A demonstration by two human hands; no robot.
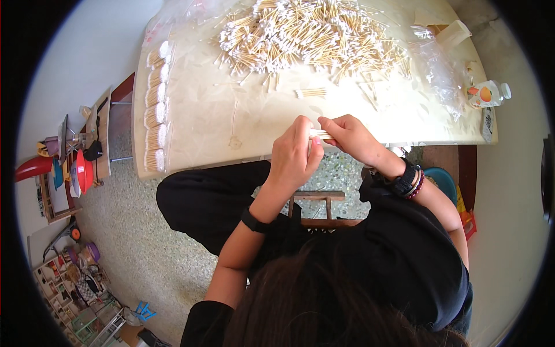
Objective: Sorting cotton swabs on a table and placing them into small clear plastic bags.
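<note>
Your left hand (295, 156) and your right hand (347, 136) meet just over the near edge of the pale, cream-coloured tabletop (231, 115), and both are closed on a small bundle of wooden-stemmed cotton swabs with white tips (319, 135) — the left fingers curl round one end, the right fingers pinch the other, so the bundle lies roughly level between them. Beyond your hands, towards the far side of the tabletop, a large loose heap of the same wooden cotton swabs (306, 34) spreads out, with a few strays and one little loose cluster of swabs (312, 92) lying between the heap and your hands. Along the left edge of the tabletop runs a row of clear-wrapped packs of swabs (156, 104), set one after another. At the right end lies crumpled clear plastic film (439, 75) and, just beside it, a small clear bottle with an orange label (488, 93) on its side. You wear a black band on the left wrist and a dark watch with beaded bracelets on the right.
</note>
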